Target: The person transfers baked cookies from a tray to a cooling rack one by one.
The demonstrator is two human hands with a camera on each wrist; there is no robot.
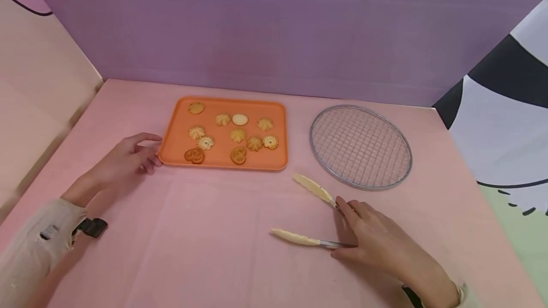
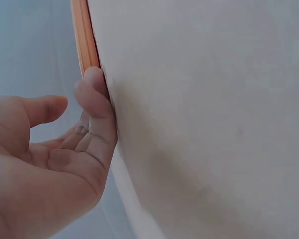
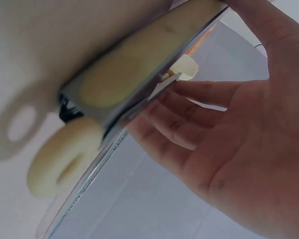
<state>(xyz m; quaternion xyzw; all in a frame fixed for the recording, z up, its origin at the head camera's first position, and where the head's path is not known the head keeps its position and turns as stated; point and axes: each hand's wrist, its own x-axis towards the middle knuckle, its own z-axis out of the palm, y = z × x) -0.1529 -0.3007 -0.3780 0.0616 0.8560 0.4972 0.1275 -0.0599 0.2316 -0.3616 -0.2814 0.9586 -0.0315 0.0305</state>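
Note:
My left hand (image 1: 124, 158) is at the left edge of an orange tray (image 1: 218, 159), its fingertips right at the rim and its thumb apart from it. Several cookies lie scattered on the tray, among them pretzel-shaped cookies (image 1: 194, 156), piped swirl cookies and a pale oval cookie (image 1: 239, 119). My right hand (image 1: 381, 239) grips a pair of metal tongs (image 1: 314, 187) with cream tips, the thumb on one arm and fingers on the other. The tongs are spread, nothing between their tips, which point left. A cream ring (image 3: 65, 159) shows at their hinge end.
A round wire rack (image 1: 361, 146) lies to the right of the tray, beyond the tongs. Pink cloth (image 1: 205, 232) covers the table. A purple wall (image 1: 274, 32) stands along the back, with a patterned panel on the right.

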